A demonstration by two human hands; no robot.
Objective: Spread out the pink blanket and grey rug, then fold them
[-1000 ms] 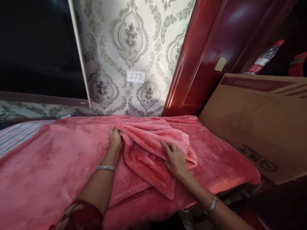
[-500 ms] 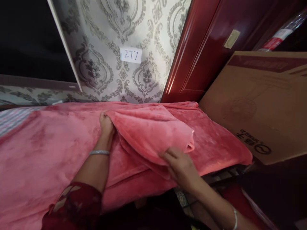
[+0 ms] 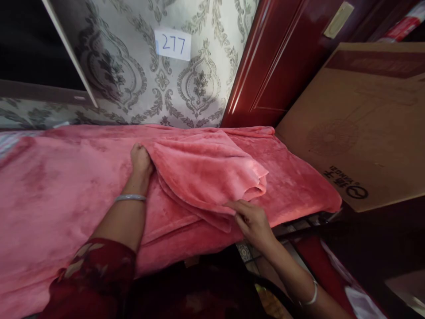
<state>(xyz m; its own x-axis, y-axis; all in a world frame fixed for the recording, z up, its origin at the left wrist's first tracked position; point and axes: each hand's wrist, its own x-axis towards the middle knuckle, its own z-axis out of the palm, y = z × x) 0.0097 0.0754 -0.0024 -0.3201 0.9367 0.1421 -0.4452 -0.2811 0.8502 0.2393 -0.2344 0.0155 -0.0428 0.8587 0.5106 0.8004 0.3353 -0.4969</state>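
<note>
Near the patterned wall, the left hand (image 3: 141, 158) still pins the pink fleece blanket's (image 3: 206, 170) folded corner, while the right hand (image 3: 253, 220), fingers loose, has slid down to its front edge.

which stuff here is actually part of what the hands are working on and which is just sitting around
In hand:
- pink blanket, its folded part on top
- left hand, gripping the fold's left edge
- right hand, fingers at the fold's near edge

Just lying about:
- cardboard box at right
- paper label 277 on the wallpaper
- red door
</note>
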